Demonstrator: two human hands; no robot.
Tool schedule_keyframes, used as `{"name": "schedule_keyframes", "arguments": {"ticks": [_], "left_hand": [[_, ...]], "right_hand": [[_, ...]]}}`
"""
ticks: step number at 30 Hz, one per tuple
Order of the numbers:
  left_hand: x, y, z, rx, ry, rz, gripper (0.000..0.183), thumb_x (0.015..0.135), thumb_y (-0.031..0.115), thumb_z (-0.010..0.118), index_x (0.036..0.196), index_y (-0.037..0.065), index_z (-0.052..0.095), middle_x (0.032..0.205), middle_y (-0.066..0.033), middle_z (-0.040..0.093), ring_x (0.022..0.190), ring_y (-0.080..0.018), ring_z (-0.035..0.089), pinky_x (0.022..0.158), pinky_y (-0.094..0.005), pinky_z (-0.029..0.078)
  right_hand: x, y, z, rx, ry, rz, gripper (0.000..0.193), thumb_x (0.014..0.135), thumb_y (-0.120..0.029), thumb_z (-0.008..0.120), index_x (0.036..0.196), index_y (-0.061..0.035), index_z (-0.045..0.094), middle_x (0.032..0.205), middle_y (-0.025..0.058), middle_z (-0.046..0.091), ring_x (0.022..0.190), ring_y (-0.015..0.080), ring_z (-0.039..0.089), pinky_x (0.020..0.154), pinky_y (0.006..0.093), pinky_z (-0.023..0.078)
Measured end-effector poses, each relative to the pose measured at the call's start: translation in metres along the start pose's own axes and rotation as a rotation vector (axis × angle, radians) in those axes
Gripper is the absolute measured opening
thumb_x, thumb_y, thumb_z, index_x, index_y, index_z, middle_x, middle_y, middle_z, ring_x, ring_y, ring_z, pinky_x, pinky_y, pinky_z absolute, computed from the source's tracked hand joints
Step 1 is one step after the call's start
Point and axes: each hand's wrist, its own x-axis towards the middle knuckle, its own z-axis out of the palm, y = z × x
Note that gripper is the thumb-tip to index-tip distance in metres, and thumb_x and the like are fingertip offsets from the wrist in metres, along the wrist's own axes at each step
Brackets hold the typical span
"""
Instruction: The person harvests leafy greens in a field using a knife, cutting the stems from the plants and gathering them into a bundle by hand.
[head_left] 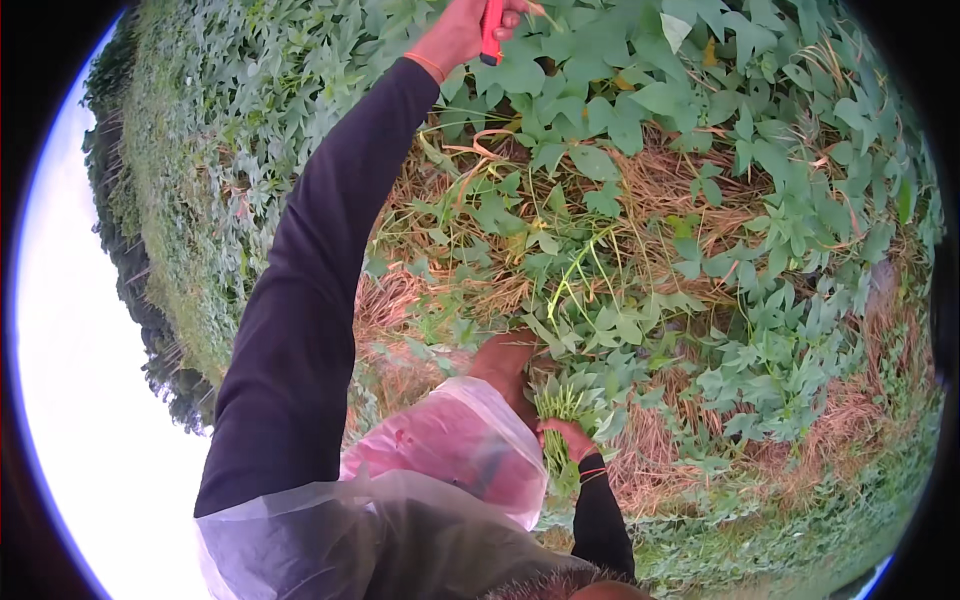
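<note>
My left hand (465,32) is stretched far out at the top edge, closed around a red handle with a black end (491,38). The working end of this red-handled tool is out of the picture. Near my bare leg (505,365), my right hand (570,438) grips a bundle of cut green leafy stems (560,403); the stem ends are gathered together. Leafy green vines (600,120) spread around and beneath my left hand. A paler bent stem (570,272) rises among the leaves between the two hands.
Dry straw (690,185) shows between the vines, with more straw (640,450) beside my right hand. A clear plastic sheet (400,515) covers my body and pink clothing (450,440). Dark trees (125,200) and bright sky lie along the left side.
</note>
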Motion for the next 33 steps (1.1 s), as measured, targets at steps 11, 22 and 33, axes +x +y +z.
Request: {"name": "schedule_keyframes", "arguments": {"ticks": [11, 22, 33], "left_hand": [[-0.279, -0.183, 0.162, 1.082, -0.177, -0.078, 0.022, 0.087, 0.022, 0.066, 0.082, 0.002, 0.061, 0.063, -0.0119, 0.052, 0.060, -0.0339, 0.053, 0.058, -0.0391, 0.043], [-0.350, -0.223, 0.185, 1.074, -0.297, -0.017, 0.023, 0.078, 0.021, 0.068, 0.089, 0.001, 0.064, 0.073, -0.0150, 0.059, 0.073, -0.0383, 0.060, 0.068, -0.0455, 0.049], [-0.395, -0.241, 0.193, 1.117, -0.359, -0.137, 0.020, 0.083, 0.025, 0.069, 0.081, 0.007, 0.061, 0.065, -0.0110, 0.058, 0.067, -0.0348, 0.062, 0.064, -0.0456, 0.048]], "right_hand": [[-0.031, -0.060, -0.017, 0.129, 0.147, -0.238, 0.027, 0.091, -0.028, 0.059, 0.090, -0.0027, 0.067, 0.075, 0.0075, 0.064, 0.076, 0.0204, 0.062, 0.081, 0.0333, 0.047], [-0.031, -0.236, 0.041, -0.058, 0.035, -0.448, 0.031, 0.093, -0.031, 0.061, 0.102, -0.0017, 0.064, 0.085, 0.0086, 0.066, 0.081, 0.0195, 0.064, 0.077, 0.0314, 0.051], [0.012, -0.191, 0.061, 0.175, -0.175, -0.204, 0.026, 0.092, -0.027, 0.066, 0.102, -0.0028, 0.064, 0.096, 0.0100, 0.067, 0.093, 0.0285, 0.070, 0.081, 0.0378, 0.057]]}}
